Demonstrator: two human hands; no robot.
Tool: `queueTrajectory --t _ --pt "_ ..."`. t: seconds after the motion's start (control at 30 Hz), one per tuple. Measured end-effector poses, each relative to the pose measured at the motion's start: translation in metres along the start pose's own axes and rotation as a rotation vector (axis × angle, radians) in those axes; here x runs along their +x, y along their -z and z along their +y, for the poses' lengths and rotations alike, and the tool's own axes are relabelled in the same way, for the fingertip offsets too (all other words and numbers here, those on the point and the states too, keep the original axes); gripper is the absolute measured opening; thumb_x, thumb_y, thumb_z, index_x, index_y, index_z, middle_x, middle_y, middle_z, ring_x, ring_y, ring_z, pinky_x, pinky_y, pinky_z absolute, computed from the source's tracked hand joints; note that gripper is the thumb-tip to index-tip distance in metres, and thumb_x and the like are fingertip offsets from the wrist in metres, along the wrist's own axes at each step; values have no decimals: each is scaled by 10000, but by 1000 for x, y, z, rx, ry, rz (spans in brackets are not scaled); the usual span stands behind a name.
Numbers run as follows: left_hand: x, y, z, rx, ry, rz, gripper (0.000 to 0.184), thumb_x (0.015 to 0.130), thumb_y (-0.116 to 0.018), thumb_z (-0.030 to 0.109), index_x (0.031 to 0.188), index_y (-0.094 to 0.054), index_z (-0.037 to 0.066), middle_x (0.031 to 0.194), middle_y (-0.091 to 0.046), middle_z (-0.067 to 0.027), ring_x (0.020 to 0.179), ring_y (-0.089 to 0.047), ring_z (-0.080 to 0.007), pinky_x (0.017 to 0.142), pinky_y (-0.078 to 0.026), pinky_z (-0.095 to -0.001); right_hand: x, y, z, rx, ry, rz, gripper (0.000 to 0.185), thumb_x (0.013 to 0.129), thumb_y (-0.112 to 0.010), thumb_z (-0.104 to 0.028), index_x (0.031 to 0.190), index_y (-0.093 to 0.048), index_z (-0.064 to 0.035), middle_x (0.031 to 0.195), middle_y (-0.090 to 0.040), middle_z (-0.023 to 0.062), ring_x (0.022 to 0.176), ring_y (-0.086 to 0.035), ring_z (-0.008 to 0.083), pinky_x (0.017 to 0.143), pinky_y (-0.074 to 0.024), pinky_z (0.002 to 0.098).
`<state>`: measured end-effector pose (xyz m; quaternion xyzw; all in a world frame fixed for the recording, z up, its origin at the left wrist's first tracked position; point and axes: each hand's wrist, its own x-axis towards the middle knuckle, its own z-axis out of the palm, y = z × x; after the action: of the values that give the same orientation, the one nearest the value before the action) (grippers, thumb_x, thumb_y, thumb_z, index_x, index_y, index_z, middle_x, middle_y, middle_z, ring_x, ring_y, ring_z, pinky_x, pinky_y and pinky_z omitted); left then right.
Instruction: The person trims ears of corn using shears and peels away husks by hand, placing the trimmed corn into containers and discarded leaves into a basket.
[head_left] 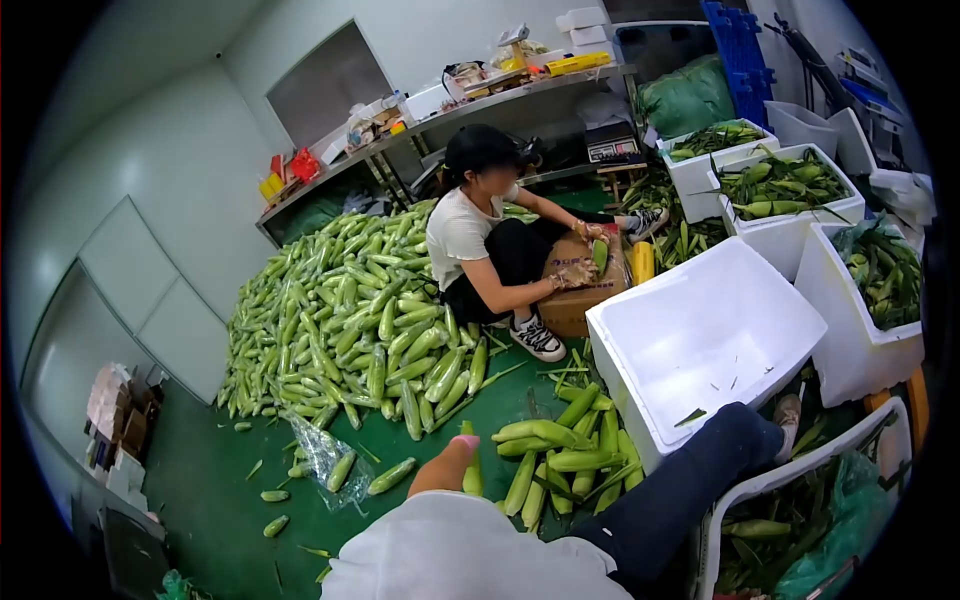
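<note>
My left hand (467,441), in a pink glove, reaches out past my white sleeve. It is closed around a green ear of corn (472,473) that stands roughly upright; most of the fingers are hidden. Just to the right of it lies a small heap of husked-down corn ears (560,450) on the green floor. Nearby on the left, a clear plastic bag (332,462) lies with an ear beside it. My right hand is out of sight.
A large heap of plastic-wrapped corn (340,320) rises on the left. A co-worker (470,225) sits by a cardboard box (575,285), holding an ear. A white foam box (705,340) stands by my leg (690,490). Husk-filled boxes (885,345) and a bin (715,530) line the right.
</note>
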<state>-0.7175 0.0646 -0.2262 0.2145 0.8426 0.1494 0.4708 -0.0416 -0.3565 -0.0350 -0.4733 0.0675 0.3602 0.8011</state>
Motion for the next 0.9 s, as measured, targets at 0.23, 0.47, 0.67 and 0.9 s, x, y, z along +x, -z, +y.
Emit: queueTrajectory --t 0.23,0.47,0.67,0.9 --pt "-211 -179 175 -133 -631 -101 911 833 -717 526 1511 -413 -2 1438 -553 -245 1299 -566 -329 1061 -460 -393 -7 5 -2 -26 45 51 452 903 -684 -387 1224 -612 -77 1090 -673 101 958 -653 268 852 -541 484" --pt "-245 -347 229 -323 -91 -55 854 847 -731 390 1527 -300 105 1500 -437 -244 1367 -446 -402 1103 -409 -533 -21 33 4 0 151 92 444 877 -718 -365 1178 -636 -50 1036 -691 138 892 -680 299 802 -566 522" --pt "-210 -279 224 -249 -181 -615 544 890 -582 204 1385 -457 17 1359 -550 -252 1193 -573 -428 962 -470 -675 -23 70 -2 239 56 -105 395 943 -647 -377 1278 -575 -181 1238 -626 17 1118 -590 238 980 -469 428" --pt "-287 -151 237 -498 -463 -736 617 865 -689 79 1421 -441 -19 1394 -553 -205 1242 -559 -366 1094 -449 -503 -42 14 -12 360 4 -42 189 922 -654 -346 934 -616 -161 971 -656 -14 983 -626 198 916 -520 397"
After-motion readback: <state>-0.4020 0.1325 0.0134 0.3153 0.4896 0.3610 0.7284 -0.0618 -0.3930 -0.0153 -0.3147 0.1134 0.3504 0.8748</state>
